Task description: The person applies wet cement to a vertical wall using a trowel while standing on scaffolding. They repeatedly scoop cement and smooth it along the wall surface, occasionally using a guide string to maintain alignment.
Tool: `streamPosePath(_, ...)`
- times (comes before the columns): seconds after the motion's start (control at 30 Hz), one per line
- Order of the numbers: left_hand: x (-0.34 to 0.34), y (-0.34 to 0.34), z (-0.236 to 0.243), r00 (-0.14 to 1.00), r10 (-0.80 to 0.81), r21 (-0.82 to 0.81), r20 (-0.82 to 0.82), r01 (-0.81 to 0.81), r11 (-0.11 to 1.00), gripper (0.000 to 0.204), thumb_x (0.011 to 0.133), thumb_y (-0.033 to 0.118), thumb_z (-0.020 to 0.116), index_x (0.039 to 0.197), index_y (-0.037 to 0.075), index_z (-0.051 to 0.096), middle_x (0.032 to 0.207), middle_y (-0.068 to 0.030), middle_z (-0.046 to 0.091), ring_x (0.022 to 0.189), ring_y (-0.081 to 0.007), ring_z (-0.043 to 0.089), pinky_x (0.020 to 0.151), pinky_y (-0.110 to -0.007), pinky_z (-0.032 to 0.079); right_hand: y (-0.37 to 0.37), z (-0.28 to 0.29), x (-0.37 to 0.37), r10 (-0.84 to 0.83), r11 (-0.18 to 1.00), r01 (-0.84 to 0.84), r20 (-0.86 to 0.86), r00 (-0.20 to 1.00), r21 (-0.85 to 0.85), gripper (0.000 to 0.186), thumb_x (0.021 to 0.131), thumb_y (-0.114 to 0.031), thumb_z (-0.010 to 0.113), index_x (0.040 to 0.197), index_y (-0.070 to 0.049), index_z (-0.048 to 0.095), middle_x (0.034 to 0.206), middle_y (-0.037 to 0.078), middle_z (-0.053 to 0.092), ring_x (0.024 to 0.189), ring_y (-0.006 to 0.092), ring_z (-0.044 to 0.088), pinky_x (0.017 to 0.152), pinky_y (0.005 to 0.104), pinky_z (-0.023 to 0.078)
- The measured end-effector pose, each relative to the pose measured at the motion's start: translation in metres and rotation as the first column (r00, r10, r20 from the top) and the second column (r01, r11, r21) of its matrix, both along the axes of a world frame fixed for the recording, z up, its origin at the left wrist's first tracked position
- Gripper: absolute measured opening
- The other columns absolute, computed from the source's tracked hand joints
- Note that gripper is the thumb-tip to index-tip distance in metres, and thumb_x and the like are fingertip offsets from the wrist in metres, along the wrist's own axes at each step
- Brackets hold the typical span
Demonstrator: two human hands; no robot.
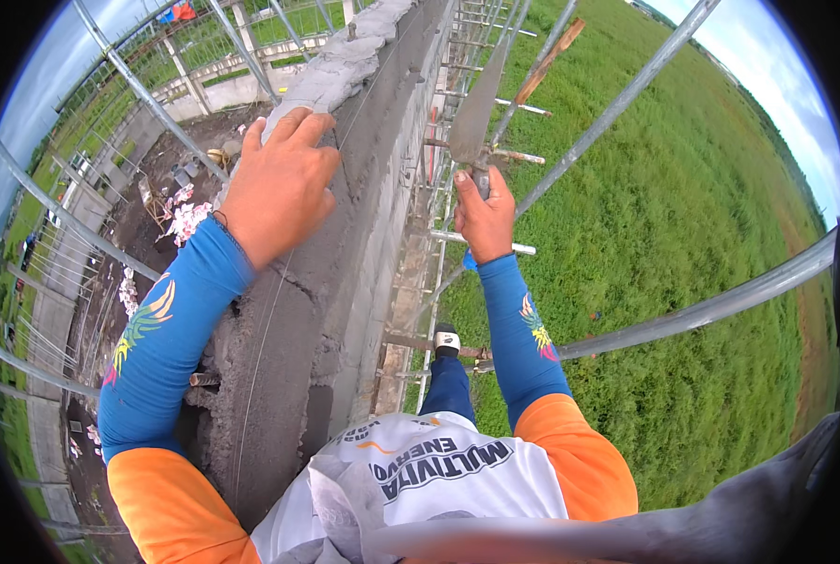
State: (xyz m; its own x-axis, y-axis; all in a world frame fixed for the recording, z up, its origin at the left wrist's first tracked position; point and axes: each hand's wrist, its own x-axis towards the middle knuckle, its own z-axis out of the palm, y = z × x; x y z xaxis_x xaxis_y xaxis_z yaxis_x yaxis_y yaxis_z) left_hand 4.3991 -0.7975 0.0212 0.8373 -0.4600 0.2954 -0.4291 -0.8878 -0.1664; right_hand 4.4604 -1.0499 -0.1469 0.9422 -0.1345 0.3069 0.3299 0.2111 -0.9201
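My right hand (486, 218) is closed round the handle of a pointing trowel (473, 120), its grey, mortar-smeared blade pointing up and away beside the wall. My left hand (286, 188) is over the top of the concrete wall (345, 211), fingers bent but apart, with nothing visible in it. Its fingertips are at the rough grey mortar (330, 83) along the wall top; firm contact cannot be made out. A thin string line (267, 324) runs lengthwise along the wall, passing close to the left hand.
Metal scaffold tubes (617, 105) cross on both sides, one (711, 305) curving beside my right arm. Scaffolding rungs (484, 239) stand along the wall's right face, above green grass (655, 235). A rebar stub (351, 32) sticks up from the wall. Left and below lies dirt ground with debris (187, 218).
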Motion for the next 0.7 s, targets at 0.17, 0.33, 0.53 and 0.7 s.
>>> streamPosePath(0.17,0.002,0.002,-0.016,0.995,-0.097,-0.008,-0.028,0.097,0.995,0.037,0.072,0.016,0.075,0.107,0.005,0.077,0.136,-0.0125,0.056,0.136,-0.0384,0.042,0.117,-0.056,0.032,0.025,0.052,0.008,-0.002,0.999,0.007,0.138,0.990,-0.036,0.015,0.099,-0.017,0.072,0.103,-0.005,0.064,0.073,-0.002,0.060,0.053,0.0043,0.051,0.045,0.0245,0.040)
streamPosePath(0.33,-0.001,0.001,-0.019,0.991,-0.137,0.109,-0.001,0.137,0.985,0.040,0.068,0.021,0.078,0.106,0.008,0.081,0.132,-0.0116,0.056,0.135,-0.0395,0.041,0.115,-0.054,0.034,0.049,0.078,0.045,-0.105,0.992,0.056,0.491,0.865,0.113,0.017,0.100,-0.016,0.069,0.109,-0.002,0.064,0.074,0.002,0.064,0.051,0.0089,0.056,0.045,0.0257,0.043)
streamPosePath(0.53,0.002,-0.002,-0.014,0.995,-0.081,0.131,-0.065,0.089,0.987,0.039,0.065,0.021,0.079,0.102,0.010,0.082,0.123,-0.0116,0.056,0.132,-0.0365,0.043,0.113,-0.051,0.036,0.075,0.072,0.096,-0.271,0.685,0.410,0.311,0.911,-0.602,0.017,0.092,-0.007,0.070,0.106,0.001,0.064,0.078,0.005,0.068,0.060,0.0146,0.063,0.055,0.0308,0.051)
streamPosePath(0.7,0.002,-0.003,-0.016,0.995,-0.097,0.079,0.005,0.096,0.992,0.039,0.065,0.022,0.079,0.103,0.011,0.083,0.123,-0.0112,0.056,0.132,-0.0364,0.043,0.113,-0.051,0.036,0.062,0.065,0.106,-0.197,0.977,0.171,0.234,0.952,0.125,0.022,0.091,-0.016,0.069,0.104,0.002,0.066,0.075,0.013,0.070,0.059,0.0206,0.068,0.065,0.0362,0.058)
